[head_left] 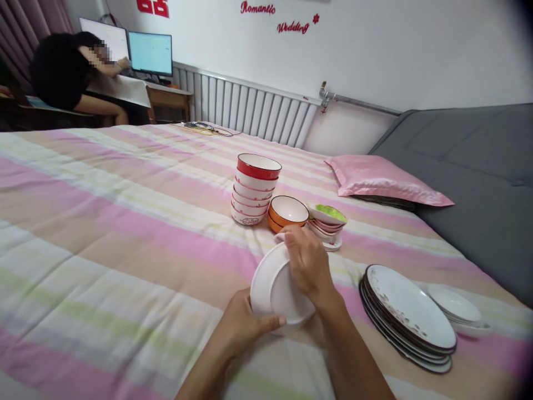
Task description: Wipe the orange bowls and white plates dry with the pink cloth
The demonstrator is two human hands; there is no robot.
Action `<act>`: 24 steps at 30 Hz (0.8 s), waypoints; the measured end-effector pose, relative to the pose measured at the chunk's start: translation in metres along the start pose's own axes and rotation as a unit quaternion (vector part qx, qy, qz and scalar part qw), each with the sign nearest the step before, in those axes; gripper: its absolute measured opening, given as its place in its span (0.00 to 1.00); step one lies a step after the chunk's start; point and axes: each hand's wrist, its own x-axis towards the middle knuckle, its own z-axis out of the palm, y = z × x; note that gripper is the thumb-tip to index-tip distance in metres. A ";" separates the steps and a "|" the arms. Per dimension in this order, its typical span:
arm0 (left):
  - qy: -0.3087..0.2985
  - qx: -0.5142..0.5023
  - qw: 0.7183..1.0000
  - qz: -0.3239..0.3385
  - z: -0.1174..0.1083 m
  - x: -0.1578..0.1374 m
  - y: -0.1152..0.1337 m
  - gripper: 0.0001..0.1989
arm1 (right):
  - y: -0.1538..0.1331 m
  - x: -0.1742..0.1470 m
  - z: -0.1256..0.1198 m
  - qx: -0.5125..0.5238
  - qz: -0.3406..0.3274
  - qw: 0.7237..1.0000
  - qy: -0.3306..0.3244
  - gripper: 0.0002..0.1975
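Observation:
A small white plate (pixel 266 289) is held tilted above the bed, near the middle of the head view. My left hand (pixel 245 319) grips its lower left rim, thumb across the near side. My right hand (pixel 308 264) is closed at the plate's upper right, its fingers curled and covering part of the surface. A bit of pale pink cloth (pixel 280 237) pokes out past those fingers; most of it is hidden. Just beyond are two stacked orange bowls (pixel 275 221), a tall stack of red-and-white bowls (pixel 252 194) and a stack of small dishes (pixel 327 226) topped by a green leaf-patterned one.
Large dark-rimmed plates (pixel 410 308) are stacked at right, beside small white dishes (pixel 456 305). All stand on a striped bedspread (pixel 125 233). A pink pillow (pixel 383 178) lies against the grey headboard (pixel 470 150). Cables (pixel 204 129) lie at the far edge. Another person (pixel 62 69) sits at a desk.

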 end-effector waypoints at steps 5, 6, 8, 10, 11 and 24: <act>0.063 -0.074 0.995 0.031 0.019 0.006 -0.009 0.23 | 0.019 0.006 -0.001 0.045 0.058 0.997 0.011 0.25; 0.069 -0.088 0.993 0.038 0.022 0.006 -0.008 0.23 | 0.021 0.006 -0.003 0.050 0.055 0.997 0.011 0.24; 0.076 -0.106 0.990 0.053 0.023 0.004 -0.004 0.24 | 0.021 0.006 -0.010 0.067 0.042 0.997 0.007 0.23; 0.100 -0.106 0.987 0.066 0.020 0.002 0.003 0.25 | 0.019 0.006 -0.018 0.099 0.029 0.995 0.011 0.22; 0.124 -0.108 0.984 0.066 0.017 0.001 0.007 0.25 | 0.018 0.006 -0.021 0.116 0.020 0.993 0.015 0.22; 0.323 -0.111 0.937 0.075 -0.023 -0.007 0.033 0.35 | 0.004 -0.005 0.047 0.223 -0.027 0.974 -0.026 0.24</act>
